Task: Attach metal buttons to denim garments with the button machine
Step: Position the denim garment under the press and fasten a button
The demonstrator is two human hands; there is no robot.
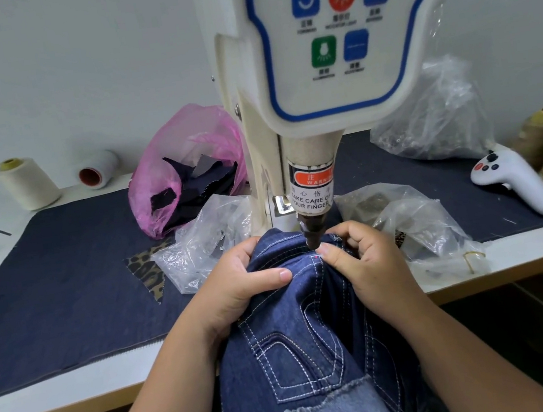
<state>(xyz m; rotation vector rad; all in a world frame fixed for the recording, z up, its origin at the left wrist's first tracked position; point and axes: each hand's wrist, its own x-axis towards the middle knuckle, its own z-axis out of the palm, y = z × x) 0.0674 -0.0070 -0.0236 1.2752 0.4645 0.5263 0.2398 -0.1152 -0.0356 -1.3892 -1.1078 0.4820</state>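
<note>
While the denim garment point(297, 309) lies bunched under the button machine point(301, 98), I have both hands on it at the front edge of the bench point(79, 380). My left hand point(239, 286) grips a fold of the cloth, fingers point(251, 248) curled over the top edge and thumb pressed flat across the seam. My right hand point(363, 259) pinches the fabric just beside the machine's punch tip point(312, 238), its fingers curled tight and the thumb close to a small pink mark on the denim. The punch tip sits right above the cloth, between my two hands. A dark denim mat point(48, 276) covers the bench. Clear plastic bags point(414, 225) lie on either side of the machine; a pink bag of dark scraps point(185, 168) stands behind on the left. Thread cones point(27, 184) stand at the far left, and a white handheld controller point(515, 177) rests at the right.
</note>
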